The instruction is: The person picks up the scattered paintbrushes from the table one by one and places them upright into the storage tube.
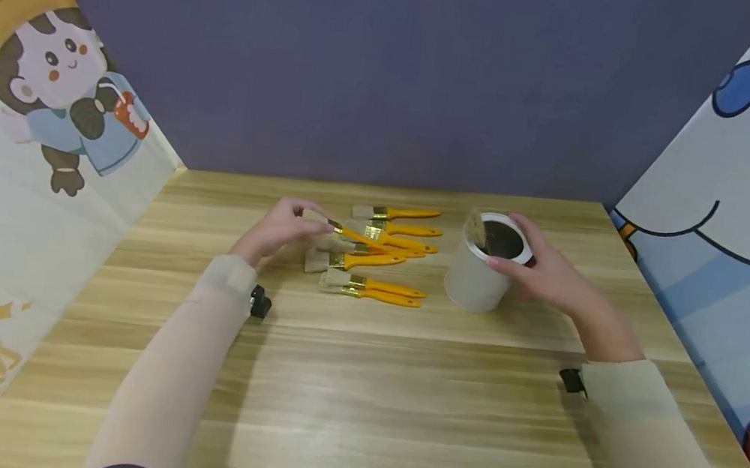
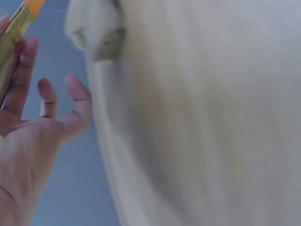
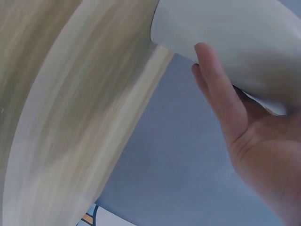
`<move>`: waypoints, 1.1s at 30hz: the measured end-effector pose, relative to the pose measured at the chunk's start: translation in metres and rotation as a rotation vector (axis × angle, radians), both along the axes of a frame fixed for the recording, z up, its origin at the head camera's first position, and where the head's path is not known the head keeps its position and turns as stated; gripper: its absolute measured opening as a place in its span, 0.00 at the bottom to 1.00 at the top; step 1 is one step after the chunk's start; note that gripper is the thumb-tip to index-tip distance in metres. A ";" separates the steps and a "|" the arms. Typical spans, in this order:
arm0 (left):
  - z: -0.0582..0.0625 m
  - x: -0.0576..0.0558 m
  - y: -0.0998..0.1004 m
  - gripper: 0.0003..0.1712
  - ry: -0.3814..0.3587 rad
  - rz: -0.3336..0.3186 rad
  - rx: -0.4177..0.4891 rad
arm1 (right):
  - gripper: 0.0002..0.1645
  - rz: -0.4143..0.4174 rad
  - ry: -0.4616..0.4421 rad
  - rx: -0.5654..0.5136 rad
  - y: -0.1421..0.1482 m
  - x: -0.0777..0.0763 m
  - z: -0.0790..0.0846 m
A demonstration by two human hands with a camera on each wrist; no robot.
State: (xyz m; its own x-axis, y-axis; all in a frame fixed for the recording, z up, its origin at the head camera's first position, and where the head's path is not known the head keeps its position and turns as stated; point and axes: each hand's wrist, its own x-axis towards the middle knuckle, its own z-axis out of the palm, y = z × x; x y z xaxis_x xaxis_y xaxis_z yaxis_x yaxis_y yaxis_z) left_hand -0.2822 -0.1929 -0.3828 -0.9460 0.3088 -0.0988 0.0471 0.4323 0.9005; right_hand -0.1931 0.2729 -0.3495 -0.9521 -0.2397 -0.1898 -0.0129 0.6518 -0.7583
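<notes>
My left hand [image 1: 280,229] pinches a paintbrush [image 1: 361,240] by its bristle end, with the yellow-orange handle pointing right over the other brushes. In the left wrist view the held brush's gold ferrule [image 2: 19,23] shows at the fingers, while two other fingers are raised away from it. My right hand [image 1: 550,275] grips a white cylindrical container [image 1: 475,283] near its rim, thumb on the near side and fingers on the far side. Inside the container's dark opening stands a brush [image 1: 476,229], its pale bristles up at the left rim; its handle is hidden.
Several paintbrushes [image 1: 372,261] lie between the hands on the wood-grain table [image 1: 360,391], bristles left and handles right. A dark purple panel [image 1: 390,77] rises behind the table. Cartoon-printed walls [image 1: 55,105] flank both sides.
</notes>
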 end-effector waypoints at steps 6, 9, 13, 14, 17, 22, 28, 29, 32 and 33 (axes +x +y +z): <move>0.039 0.000 0.018 0.10 0.162 0.055 0.205 | 0.62 0.009 0.006 0.000 0.000 0.003 0.001; 0.062 0.003 0.032 0.10 0.235 0.051 0.269 | 0.63 0.006 0.006 -0.001 0.000 0.004 0.002; 0.087 0.009 0.052 0.10 0.301 0.032 0.326 | 0.63 0.005 -0.001 -0.007 0.000 0.005 0.002; 0.091 0.010 0.057 0.09 0.314 0.023 0.345 | 0.63 0.005 -0.005 -0.012 0.000 0.005 0.002; 0.104 0.018 0.075 0.06 0.336 0.008 0.399 | 0.63 0.006 -0.006 -0.019 -0.001 0.006 0.003; 0.116 0.038 0.112 0.07 0.316 -0.035 0.432 | 0.62 -0.002 0.001 -0.014 -0.002 0.005 0.004; 0.124 0.060 0.145 0.11 0.309 -0.108 0.404 | 0.63 -0.007 0.005 -0.010 -0.003 0.004 0.003; 0.124 0.062 0.149 0.12 0.313 -0.118 0.395 | 0.63 -0.007 0.004 -0.011 -0.003 0.004 0.003; 0.121 0.066 0.160 0.12 0.324 -0.128 0.363 | 0.62 -0.005 0.003 -0.012 -0.004 0.005 0.003; 0.120 0.066 0.163 0.12 0.317 -0.125 0.358 | 0.62 -0.004 0.003 -0.011 -0.004 0.005 0.003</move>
